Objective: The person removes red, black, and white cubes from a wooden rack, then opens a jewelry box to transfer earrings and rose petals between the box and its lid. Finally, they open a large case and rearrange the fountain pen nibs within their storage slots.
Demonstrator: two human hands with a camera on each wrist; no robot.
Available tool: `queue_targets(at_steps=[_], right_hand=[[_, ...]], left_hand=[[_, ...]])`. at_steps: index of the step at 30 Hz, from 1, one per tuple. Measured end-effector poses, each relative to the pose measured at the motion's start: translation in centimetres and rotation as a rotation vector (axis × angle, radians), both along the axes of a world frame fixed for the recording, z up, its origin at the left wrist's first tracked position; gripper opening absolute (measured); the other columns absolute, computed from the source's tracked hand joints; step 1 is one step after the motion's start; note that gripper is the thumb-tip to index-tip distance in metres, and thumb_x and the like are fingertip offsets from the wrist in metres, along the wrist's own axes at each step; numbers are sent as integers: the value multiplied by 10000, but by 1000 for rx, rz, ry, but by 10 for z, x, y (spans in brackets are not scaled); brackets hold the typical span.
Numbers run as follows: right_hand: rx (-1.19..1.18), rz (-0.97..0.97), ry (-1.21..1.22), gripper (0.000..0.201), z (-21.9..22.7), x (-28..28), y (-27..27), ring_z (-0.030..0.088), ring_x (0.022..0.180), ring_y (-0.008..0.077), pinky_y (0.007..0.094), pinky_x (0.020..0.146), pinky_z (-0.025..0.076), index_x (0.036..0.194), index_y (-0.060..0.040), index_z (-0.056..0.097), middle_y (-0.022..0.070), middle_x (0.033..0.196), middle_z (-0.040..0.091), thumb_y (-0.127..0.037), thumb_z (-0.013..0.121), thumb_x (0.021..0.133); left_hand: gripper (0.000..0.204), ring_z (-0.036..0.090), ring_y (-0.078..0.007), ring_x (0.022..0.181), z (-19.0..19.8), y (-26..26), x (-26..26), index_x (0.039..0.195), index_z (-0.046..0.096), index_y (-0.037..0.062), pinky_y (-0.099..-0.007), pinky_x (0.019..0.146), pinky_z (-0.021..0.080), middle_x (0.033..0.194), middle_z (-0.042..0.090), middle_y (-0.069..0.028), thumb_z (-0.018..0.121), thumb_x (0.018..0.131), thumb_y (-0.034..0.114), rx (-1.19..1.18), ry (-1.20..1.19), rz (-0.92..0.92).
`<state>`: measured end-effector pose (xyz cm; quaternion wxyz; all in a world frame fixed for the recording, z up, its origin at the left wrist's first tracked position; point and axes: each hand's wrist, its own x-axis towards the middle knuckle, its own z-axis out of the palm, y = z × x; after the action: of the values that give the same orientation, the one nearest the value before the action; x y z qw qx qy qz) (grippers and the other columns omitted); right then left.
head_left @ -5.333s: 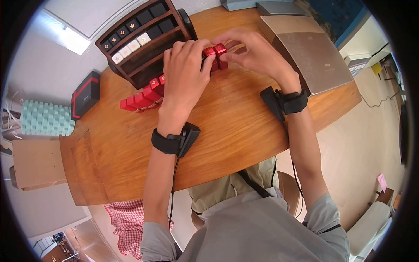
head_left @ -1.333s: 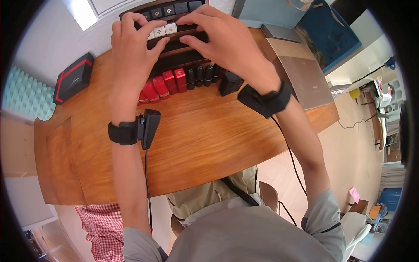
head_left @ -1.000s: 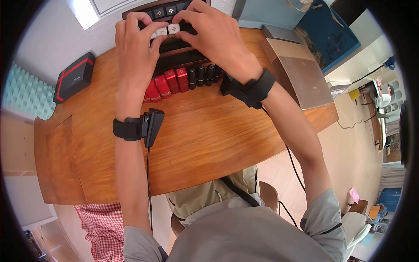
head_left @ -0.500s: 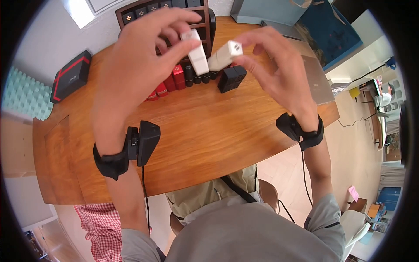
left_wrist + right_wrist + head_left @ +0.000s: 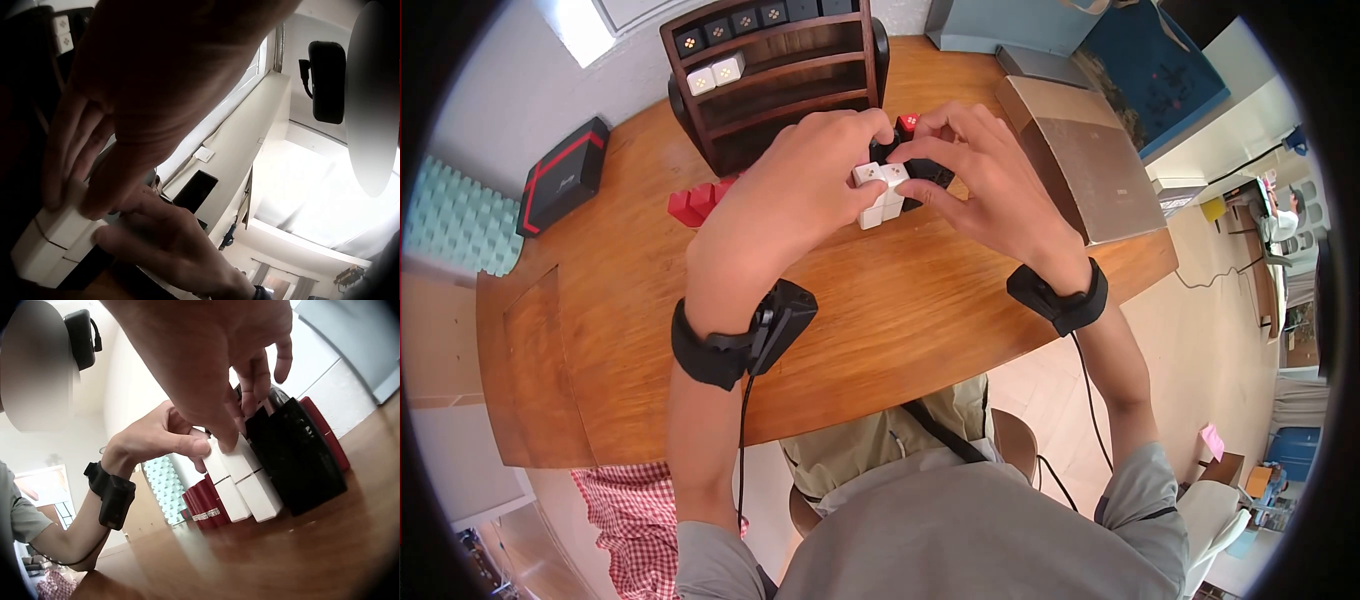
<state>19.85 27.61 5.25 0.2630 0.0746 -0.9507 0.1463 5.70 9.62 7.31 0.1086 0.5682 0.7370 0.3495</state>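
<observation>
beside the black box (image 5: 295,459), white tubes (image 5: 250,487) are held upright, logos up.

A glossy brown wooden bench (image 5: 870,330) with a curved edge stands before a rough white wall (image 5: 632,85), pale beige flooring (image 5: 1180,365) to its right. Farther off, grey curtains (image 5: 304,288) hang below a brightly lit white ceiling (image 5: 306,181).

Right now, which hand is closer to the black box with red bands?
Left. The left hand pinches a white case to the box's right; the right hand pinches a second white case, farther right.
</observation>
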Motion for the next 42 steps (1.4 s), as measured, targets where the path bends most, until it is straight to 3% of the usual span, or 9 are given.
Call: queue_targets(at_steps=[7, 23, 30, 33, 35, 38, 42], right_hand=[[7, -37, -5, 264, -6, -1, 2, 566, 1049, 273, 398, 908, 455, 1080, -117, 756, 40, 1096, 600, -188, 824, 835], [58, -24, -9, 300, -3, -1, 1, 567, 986, 281, 389, 902, 458, 1113, -116, 751, 66, 1127, 599, -156, 830, 827], [60, -34, -6, 304, 8, -5, -8, 592, 1039, 280, 388, 904, 461, 1099, -104, 746, 56, 1111, 631, -231, 819, 833], [61, -17, 16, 304, 15, -21, -17, 606, 1037, 295, 405, 909, 470, 1105, -98, 742, 66, 1101, 642, -245, 804, 847], [-16, 41, 92, 306, 16, -41, -21, 628, 1032, 312, 425, 902, 491, 1116, -89, 737, 84, 1090, 658, -237, 793, 853], [-15, 72, 199, 302, 24, -72, -31, 656, 1000, 328, 435, 875, 524, 1122, -84, 735, 95, 1056, 672, -223, 778, 857], [50, 63, 360, 290, 27, -109, -45, 682, 945, 331, 435, 831, 549, 1125, -80, 735, 99, 1039, 680, -188, 761, 858]], left_hand=[[326, 680, -241, 802, -6, 6, 4, 1214, 583, -10, -350, 750, 559, 970, 630, -139, 704, 929, 91, -58, 30, 24], [354, 637, -225, 764, -9, 0, 1, 1202, 622, 8, -354, 723, 531, 943, 636, -109, 741, 885, 112, 97, 149, 19], [284, 568, -72, 738, 27, -32, -32, 1104, 730, 32, -240, 662, 464, 854, 633, 7, 805, 853, 141, 95, -43, 160], [287, 506, -70, 722, 28, -50, -69, 1127, 739, 63, -223, 642, 425, 859, 597, 31, 804, 858, 137, 158, 77, 292], [297, 437, -68, 722, 24, -58, -84, 1157, 745, 103, -216, 637, 393, 879, 548, 52, 801, 868, 145, 301, 293, 381], [322, 403, -75, 730, 18, -60, -92, 1187, 744, 144, -219, 640, 382, 901, 506, 61, 802, 870, 139, 325, 275, 419], [333, 502, -153, 727, 5, -53, -97, 1178, 733, 160, -310, 670, 449, 863, 522, 2, 803, 852, 158, 337, 299, 407]])
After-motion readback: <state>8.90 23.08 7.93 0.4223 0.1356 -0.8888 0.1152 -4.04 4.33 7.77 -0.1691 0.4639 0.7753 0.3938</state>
